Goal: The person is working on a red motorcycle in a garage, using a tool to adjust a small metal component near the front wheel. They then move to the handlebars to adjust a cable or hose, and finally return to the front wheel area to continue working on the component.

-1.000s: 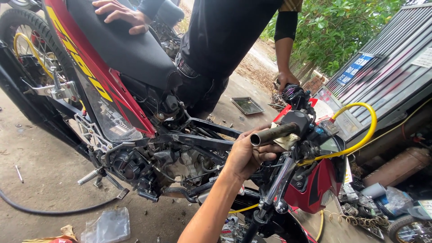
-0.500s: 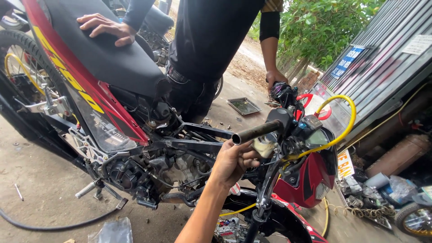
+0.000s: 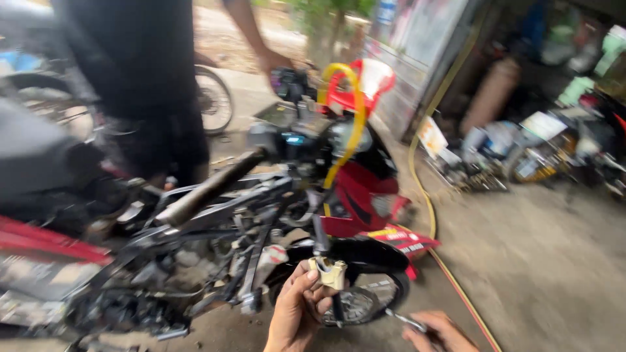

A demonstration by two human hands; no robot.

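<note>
At 9 o'clock lies the black padded seat (image 3: 39, 156) of the red and black motorcycle (image 3: 274, 215), and behind it stands another person in dark clothes (image 3: 140, 72), whose hand (image 3: 274, 62) rests near the handlebar at 12 o'clock. The side panels of the motorcycle are already off, so the bare engine and dark frame tubes (image 3: 215, 221) are open to see; this stripping seems done, while the work on the small part seems not finished.

At 6 o'clock the left hand (image 3: 297, 316) is clenched on a small cream-white plastic connector (image 3: 329, 272), which hangs on a dark cable just in front of the front wheel (image 3: 365, 303). The right hand (image 3: 440, 332), at 5 o'clock, grasps a thin metal tool (image 3: 401, 319), its tip near the wheel.

A yellow rubber hose (image 3: 349, 111) curves over the handlebar. At 3 o'clock the grey concrete floor (image 3: 541, 261) gives open room, with blurred clutter (image 3: 521, 150) along the wall.
</note>
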